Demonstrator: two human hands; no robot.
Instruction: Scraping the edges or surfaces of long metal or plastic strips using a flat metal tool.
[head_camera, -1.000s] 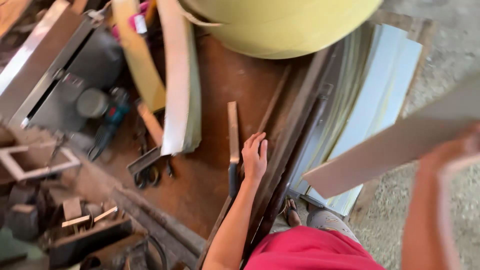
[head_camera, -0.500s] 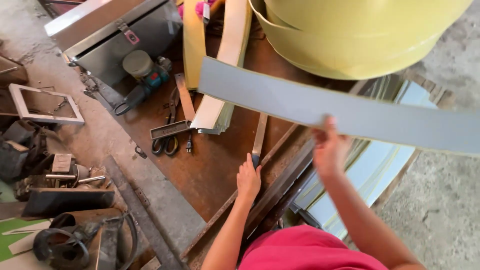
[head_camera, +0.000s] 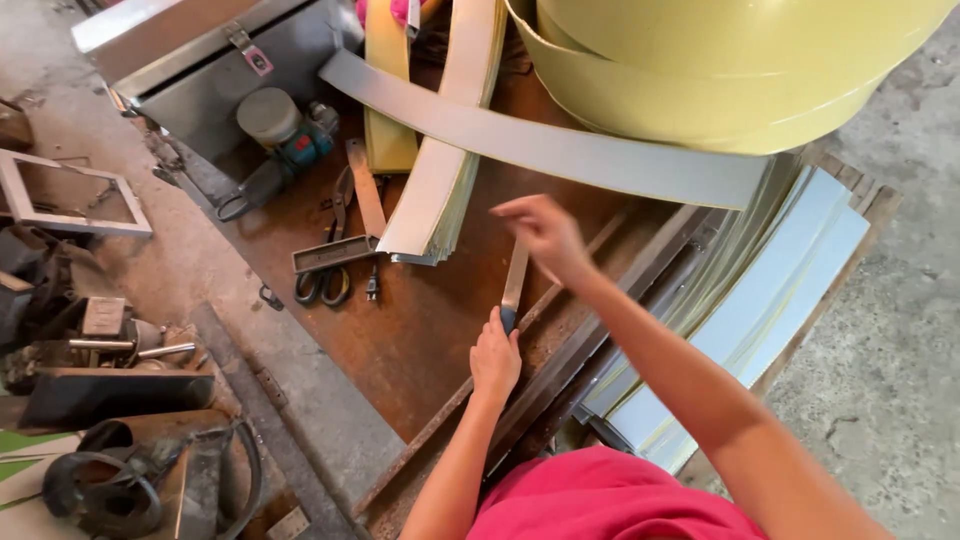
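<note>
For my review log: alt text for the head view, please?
A person's left hand grips a flat metal bar on a rusty workbench, while the right hand hovers open above it, below a long grey metal strip.

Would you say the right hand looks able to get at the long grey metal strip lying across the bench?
Probably yes: the right hand hovers open just below the grey strip, with only bare rusty bench between them; nothing blocks the way.

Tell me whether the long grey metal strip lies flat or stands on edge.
Flat: the long grey metal strip shows its broad face, resting across the pale strip stacks.
</note>
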